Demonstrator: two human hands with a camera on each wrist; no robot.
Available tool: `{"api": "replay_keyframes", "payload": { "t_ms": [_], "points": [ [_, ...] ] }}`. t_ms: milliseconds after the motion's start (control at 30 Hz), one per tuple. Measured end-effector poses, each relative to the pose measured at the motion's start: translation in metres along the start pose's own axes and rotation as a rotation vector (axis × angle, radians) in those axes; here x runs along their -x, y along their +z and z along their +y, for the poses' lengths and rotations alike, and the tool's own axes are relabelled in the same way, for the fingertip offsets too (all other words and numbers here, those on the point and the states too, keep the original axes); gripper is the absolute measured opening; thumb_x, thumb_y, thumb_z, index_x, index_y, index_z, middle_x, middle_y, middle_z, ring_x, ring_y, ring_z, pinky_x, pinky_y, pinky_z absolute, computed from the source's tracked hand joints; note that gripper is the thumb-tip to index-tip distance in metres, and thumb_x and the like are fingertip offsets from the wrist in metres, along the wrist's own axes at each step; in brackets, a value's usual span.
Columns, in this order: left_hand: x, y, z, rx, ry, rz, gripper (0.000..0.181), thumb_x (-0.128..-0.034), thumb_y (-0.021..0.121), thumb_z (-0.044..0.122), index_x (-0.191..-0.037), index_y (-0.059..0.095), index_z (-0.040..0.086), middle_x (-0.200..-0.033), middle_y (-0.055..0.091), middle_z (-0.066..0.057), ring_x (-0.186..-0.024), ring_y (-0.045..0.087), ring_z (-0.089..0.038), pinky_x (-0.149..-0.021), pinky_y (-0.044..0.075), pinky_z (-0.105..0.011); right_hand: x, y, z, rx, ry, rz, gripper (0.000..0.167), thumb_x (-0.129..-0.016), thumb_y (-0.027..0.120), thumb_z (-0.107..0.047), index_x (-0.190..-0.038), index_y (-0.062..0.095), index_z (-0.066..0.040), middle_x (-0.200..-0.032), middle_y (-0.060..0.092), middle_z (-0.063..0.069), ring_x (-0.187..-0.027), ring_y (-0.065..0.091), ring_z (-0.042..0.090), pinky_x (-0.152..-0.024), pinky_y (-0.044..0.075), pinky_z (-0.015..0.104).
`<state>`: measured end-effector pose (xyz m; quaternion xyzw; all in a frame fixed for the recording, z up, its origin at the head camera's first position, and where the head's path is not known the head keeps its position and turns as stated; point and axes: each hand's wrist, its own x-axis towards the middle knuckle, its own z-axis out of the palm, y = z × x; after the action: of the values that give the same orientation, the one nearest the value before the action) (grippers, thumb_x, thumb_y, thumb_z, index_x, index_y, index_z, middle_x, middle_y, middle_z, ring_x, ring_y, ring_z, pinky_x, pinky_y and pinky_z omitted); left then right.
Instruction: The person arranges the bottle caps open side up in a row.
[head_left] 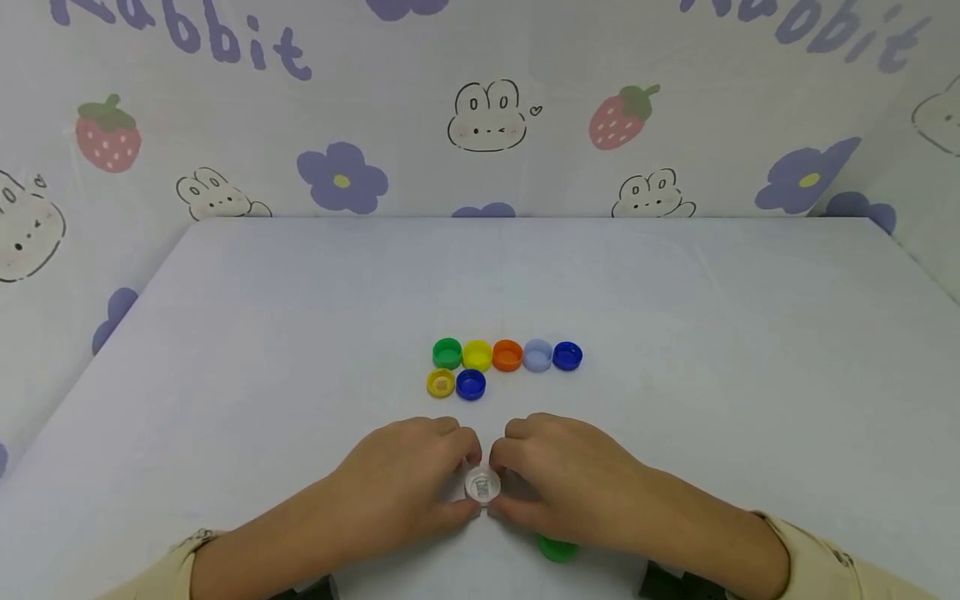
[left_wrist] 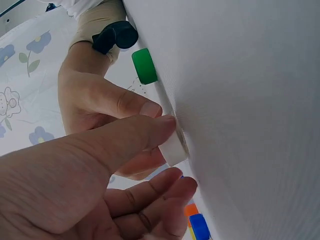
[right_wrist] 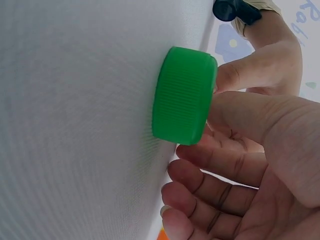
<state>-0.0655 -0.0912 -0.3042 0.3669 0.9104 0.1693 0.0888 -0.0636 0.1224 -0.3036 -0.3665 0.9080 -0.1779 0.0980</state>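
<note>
A small white bottle cap (head_left: 482, 485) lies on the white table between both hands. My left hand (head_left: 405, 479) holds it from the left, thumb at the near side and curled index finger at the far side. From the right, my right hand (head_left: 573, 479) has thumb and index finger curled at the same cap. In the left wrist view, the left thumb overlaps the white cap (left_wrist: 173, 150), with the right thumb just behind. A green bottle cap (head_left: 557, 549) sits partly under the right hand; in the right wrist view this green cap (right_wrist: 184, 95) hides the white one.
Beyond the hands, a row of touching caps runs left to right: green (head_left: 447, 353), yellow (head_left: 477, 356), orange (head_left: 507, 356), light blue (head_left: 537, 355) and dark blue (head_left: 567, 356). Nearer stand a darker yellow cap (head_left: 441, 383) and another dark blue cap (head_left: 471, 384). A printed curtain (head_left: 555, 183) hangs behind the table.
</note>
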Motion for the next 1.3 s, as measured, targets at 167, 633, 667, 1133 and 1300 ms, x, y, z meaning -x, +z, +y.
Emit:
{"api": "replay_keyframes", "payload": {
  "t_ms": [167, 633, 667, 1133, 1300],
  "points": [
    [-0.001, -0.001, 0.0, -0.004, -0.011, -0.006, 0.026, -0.0846, 0.084, 0.03, -0.098, 0.069, 0.013, -0.083, 0.057, 0.01, -0.072, 0.051, -0.007, -0.066, 0.046, -0.026, 0.0, 0.0, 0.0, -0.003, -0.006, 0.006, 0.02, -0.087, 0.083, -0.031, -0.096, 0.075, -0.015, -0.079, 0.056, -0.016, -0.073, 0.049, 0.003, -0.065, 0.046, 0.022],
    [-0.041, -0.013, 0.003, -0.231, -0.018, -0.029, 0.027, -0.0898, 0.08, 0.032, -0.099, 0.068, 0.009, -0.086, 0.06, 0.0, -0.075, 0.057, -0.015, -0.064, 0.051, -0.028, -0.013, -0.017, 0.02, 0.035, 0.096, 0.051, 0.018, -0.086, 0.083, -0.025, -0.095, 0.074, -0.012, -0.073, 0.055, -0.012, -0.067, 0.049, 0.007, -0.061, 0.043, 0.025],
    [-0.044, -0.012, 0.002, -0.255, -0.013, -0.013, 0.027, -0.0903, 0.079, 0.031, -0.098, 0.067, 0.008, -0.085, 0.06, -0.001, -0.074, 0.056, -0.016, -0.063, 0.051, -0.028, -0.015, -0.018, 0.023, 0.043, 0.106, 0.061, 0.018, -0.086, 0.083, -0.025, -0.094, 0.074, -0.012, -0.072, 0.054, -0.011, -0.066, 0.048, 0.007, -0.06, 0.043, 0.025],
    [-0.066, -0.01, -0.002, -0.339, -0.026, 0.107, 0.021, -0.0891, 0.077, 0.019, -0.079, 0.062, 0.006, -0.07, 0.049, -0.002, -0.061, 0.047, -0.018, -0.05, 0.048, -0.031, -0.029, -0.024, 0.04, 0.111, 0.146, 0.143, 0.023, -0.085, 0.083, -0.019, -0.072, 0.065, -0.014, -0.061, 0.05, -0.008, -0.058, 0.046, 0.01, -0.054, 0.039, 0.026],
    [-0.068, -0.01, -0.002, -0.364, -0.044, 0.123, 0.027, -0.0885, 0.078, 0.017, -0.072, 0.059, 0.007, -0.068, 0.048, -0.002, -0.06, 0.046, -0.02, -0.05, 0.046, -0.031, -0.031, -0.024, 0.043, 0.128, 0.148, 0.159, 0.02, -0.084, 0.083, -0.017, -0.073, 0.067, -0.012, -0.06, 0.053, -0.008, -0.055, 0.046, 0.009, -0.053, 0.04, 0.026]
  ]
}}
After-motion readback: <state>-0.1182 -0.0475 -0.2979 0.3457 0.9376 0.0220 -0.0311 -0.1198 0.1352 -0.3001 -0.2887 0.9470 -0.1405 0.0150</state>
